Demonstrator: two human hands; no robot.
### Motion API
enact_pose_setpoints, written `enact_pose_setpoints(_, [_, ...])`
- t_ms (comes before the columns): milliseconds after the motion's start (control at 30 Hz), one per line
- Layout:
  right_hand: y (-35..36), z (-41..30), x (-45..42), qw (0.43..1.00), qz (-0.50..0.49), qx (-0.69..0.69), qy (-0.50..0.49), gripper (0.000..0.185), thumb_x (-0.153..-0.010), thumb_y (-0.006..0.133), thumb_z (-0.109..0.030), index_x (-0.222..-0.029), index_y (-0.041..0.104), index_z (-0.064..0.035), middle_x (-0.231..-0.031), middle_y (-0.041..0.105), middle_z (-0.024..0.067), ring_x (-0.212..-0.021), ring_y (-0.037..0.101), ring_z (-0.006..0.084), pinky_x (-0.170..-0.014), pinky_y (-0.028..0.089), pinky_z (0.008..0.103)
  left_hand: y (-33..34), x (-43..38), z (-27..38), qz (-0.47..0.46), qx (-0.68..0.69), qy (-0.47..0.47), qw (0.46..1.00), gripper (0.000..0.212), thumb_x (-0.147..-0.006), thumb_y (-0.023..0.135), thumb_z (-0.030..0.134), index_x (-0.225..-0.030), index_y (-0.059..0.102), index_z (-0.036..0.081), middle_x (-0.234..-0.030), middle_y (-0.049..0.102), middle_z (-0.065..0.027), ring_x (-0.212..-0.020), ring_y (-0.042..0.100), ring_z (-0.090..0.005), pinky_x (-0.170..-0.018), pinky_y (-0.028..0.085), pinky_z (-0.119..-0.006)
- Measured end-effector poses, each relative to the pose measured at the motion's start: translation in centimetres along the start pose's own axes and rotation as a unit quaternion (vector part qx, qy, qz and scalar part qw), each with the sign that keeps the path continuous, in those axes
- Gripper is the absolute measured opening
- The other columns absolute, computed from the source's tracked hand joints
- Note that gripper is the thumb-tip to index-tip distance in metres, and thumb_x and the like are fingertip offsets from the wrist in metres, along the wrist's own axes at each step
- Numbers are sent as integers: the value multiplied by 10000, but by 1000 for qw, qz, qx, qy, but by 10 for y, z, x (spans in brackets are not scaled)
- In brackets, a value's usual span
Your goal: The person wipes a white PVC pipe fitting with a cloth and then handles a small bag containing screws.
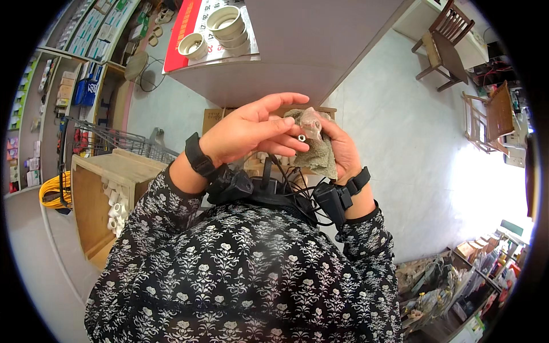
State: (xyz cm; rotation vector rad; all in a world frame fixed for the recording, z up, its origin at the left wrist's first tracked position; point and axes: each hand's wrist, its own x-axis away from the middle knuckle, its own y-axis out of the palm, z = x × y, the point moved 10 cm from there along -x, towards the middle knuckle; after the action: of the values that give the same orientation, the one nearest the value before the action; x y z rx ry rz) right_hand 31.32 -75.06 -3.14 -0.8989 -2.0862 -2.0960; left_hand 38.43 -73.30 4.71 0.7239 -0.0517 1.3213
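Note:
My left hand (253,128) is held out with its fingers apart, pointing towards my right hand. A small metal hex nut (301,138) shows beside its fingertips; whether it touches them is unclear. In my right hand (345,148) are a rough grey-green cloth (317,159) and a small clear plastic bag (311,122), pinched near the thumb. Something small and dark sits inside the bag, too small to name. Both wrists wear black strapped devices, and a black harness with cables (270,188) lies against my chest.
Ahead is a grey counter (309,43) bearing a calendar sheet (212,25) and several white plastic rings (225,23). Left stand a wooden box (92,206) of white pipe fittings, a wire basket (128,137), a yellow cable coil (53,188) and shelving. Wooden chairs (446,40) stand right.

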Motion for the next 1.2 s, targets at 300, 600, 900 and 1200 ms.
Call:
enact_pose_setpoints(300, [-5, -4, 1, 1000, -8, -9, -16, 218, -942, 516, -192, -1089, 554, -35, -983, 634, 93, -848, 645, 201, -708, 571, 350, 1, 0, -1, -16, 3, 1, 1000, 546, -874, 581, -10, -1358, 339, 58, -1113, 624, -138, -1009, 634, -219, -831, 532, -262])
enact_pose_setpoints(600, [-2, -1, 1, 999, 12, -40, -19, 222, -941, 529, -220, -1064, 568, -39, -998, 632, 88, -869, 642, 205, -741, 565, 371, -1, 10, 27, 60, -206, 145, 966, 425, -837, 640, 7, -1236, 498, 49, -898, 620, -55, -817, 628, -120, -701, 520, -235])
enact_pose_setpoints(900, [15, 12, 4, 999, -28, -41, 6, 246, -955, 493, -228, -1093, 561, -36, -1010, 632, 94, -890, 644, 210, -748, 564, 347, 23, 26, 61, 122, -552, 357, 744, 198, -780, 684, 70, -977, 682, 94, -823, 633, -54, -748, 611, -190, -635, 493, -278])
enact_pose_setpoints(1200, [3, 9, 2, 991, 20, 123, -47, 336, -961, 497, -288, -1161, 540, -22, -1025, 626, 76, -909, 632, 170, -749, 549, 305, -19, 12, 36, 115, -189, 157, 963, 154, -838, 660, 72, -962, 667, -19, -825, 657, -38, -717, 615, -99, -637, 504, -233])
